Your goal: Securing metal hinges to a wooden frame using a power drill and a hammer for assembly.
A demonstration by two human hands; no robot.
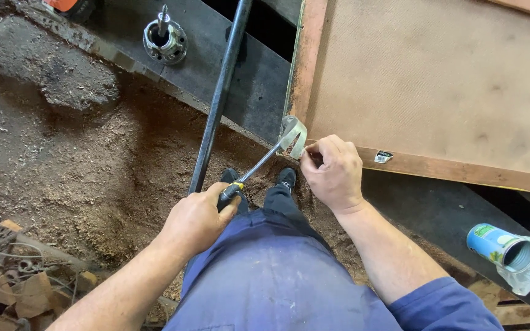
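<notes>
Metal bracket [293,135]: a bent, pale strip of metal, which we find at the lower left corner of the wooden panel [437,79], against its reddish frame edge.

Right hand [334,173]: we note it curled nearly closed, fingertips pinching the bracket and pressing it to the panel's corner.

Screwdriver [254,171]: long bright shaft, black handle with a yellow band; its tip meets the bracket from below left.

Left hand [199,219]: we record a closed fist wrapped around the screwdriver's handle.

Surroundings: we see blue trousers [265,276] and black shoes [286,178] beneath the hands, standing on a floor [93,165] thick with sawdust. A dark pole [219,98] slants just left of the screwdriver. A round metal fitting [165,40] sits on dark boarding further up. An open tin can [501,246] on clear plastic lies well apart at the right; scrap wood and wire [19,276] at lower left.
</notes>
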